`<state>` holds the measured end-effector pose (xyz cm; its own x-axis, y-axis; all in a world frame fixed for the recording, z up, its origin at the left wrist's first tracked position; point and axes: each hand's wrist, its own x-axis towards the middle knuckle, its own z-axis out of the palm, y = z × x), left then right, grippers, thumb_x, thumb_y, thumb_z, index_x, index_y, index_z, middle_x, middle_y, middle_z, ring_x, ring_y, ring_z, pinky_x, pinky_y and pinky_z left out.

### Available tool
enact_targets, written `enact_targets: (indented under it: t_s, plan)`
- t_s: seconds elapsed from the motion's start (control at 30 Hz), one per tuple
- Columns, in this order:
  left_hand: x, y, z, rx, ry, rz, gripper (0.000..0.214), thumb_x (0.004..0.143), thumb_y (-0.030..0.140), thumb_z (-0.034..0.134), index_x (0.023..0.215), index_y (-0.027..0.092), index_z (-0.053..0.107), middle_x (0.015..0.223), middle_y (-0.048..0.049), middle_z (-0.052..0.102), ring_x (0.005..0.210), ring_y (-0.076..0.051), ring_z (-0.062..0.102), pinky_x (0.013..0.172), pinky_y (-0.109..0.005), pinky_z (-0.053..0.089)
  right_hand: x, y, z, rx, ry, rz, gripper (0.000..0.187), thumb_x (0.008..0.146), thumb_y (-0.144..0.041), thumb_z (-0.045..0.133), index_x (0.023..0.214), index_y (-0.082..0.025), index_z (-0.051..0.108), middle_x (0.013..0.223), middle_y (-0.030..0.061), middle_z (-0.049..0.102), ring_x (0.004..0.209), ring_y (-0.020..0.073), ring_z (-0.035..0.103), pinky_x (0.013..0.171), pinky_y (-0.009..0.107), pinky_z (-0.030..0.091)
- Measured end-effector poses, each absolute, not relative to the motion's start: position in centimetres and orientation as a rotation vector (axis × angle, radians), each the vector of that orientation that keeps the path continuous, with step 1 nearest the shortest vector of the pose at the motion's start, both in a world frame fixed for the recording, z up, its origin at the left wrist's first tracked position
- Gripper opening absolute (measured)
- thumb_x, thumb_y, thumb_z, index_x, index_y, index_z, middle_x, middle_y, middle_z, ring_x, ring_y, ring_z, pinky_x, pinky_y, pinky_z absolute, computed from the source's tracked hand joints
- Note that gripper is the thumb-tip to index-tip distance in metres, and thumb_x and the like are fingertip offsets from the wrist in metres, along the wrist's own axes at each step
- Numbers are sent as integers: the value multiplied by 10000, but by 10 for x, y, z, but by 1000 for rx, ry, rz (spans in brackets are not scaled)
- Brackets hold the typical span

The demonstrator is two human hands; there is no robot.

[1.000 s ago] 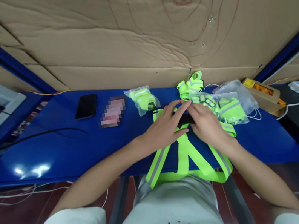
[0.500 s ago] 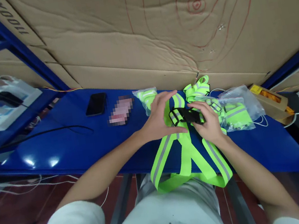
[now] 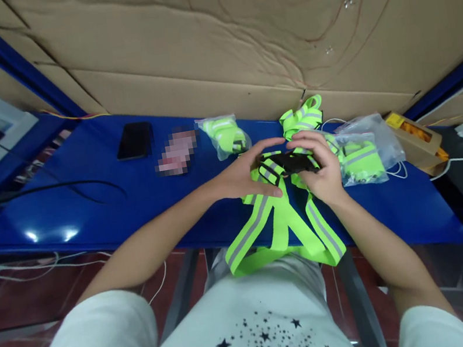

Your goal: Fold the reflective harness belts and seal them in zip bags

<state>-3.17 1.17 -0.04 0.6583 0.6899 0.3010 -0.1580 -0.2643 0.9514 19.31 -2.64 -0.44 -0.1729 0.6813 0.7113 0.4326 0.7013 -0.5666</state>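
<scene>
Both my hands hold a neon yellow reflective strap vest (image 3: 282,224) above the front edge of the blue table (image 3: 87,215). My left hand (image 3: 244,176) pinches the strap beside the black plastic buckle (image 3: 288,163). My right hand (image 3: 321,167) is closed round the buckle's other end. The vest's lower loops hang over the table edge toward my lap.
A black phone (image 3: 134,140) and a blurred pink item (image 3: 176,153) lie at the back left. A bagged vest (image 3: 225,135), a loose folded vest (image 3: 302,117), clear bags (image 3: 364,154), a yellow box (image 3: 414,137) and white cables are nearby. Cardboard (image 3: 208,35) lines the back.
My hands lifted the vest's buckle off the table and brought it closer together between the fingers. The camera view shifted slightly.
</scene>
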Motion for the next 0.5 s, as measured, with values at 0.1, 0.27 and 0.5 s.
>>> enact_targets:
  t_s: [0.1,0.27,0.5]
  plan:
    - [-27,6,-3,1396,454,799,753,638,312,977,1286,169,622,939,-36,771,856,-229,770,911,-391,599,193,-26,-3,-837,-1676,706,514,772,-287,800,1268,-309,671,1438,73,587,1326,306,607,1160,520,495]
    - [-36,9,5,1036,338,854,775,670,286,968,1356,226,615,856,16,773,729,-165,758,764,-293,620,198,-21,0,-752,-1459,1455,878,693,-582,882,1476,-399,528,1587,50,520,1403,311,574,1113,501,541]
    - [-39,4,11,1103,348,775,883,739,317,941,1507,238,512,859,-26,800,710,-211,768,555,-247,562,197,-29,-5,-781,-1432,1811,511,708,-545,913,1075,-231,744,970,54,764,816,226,747,822,399,629]
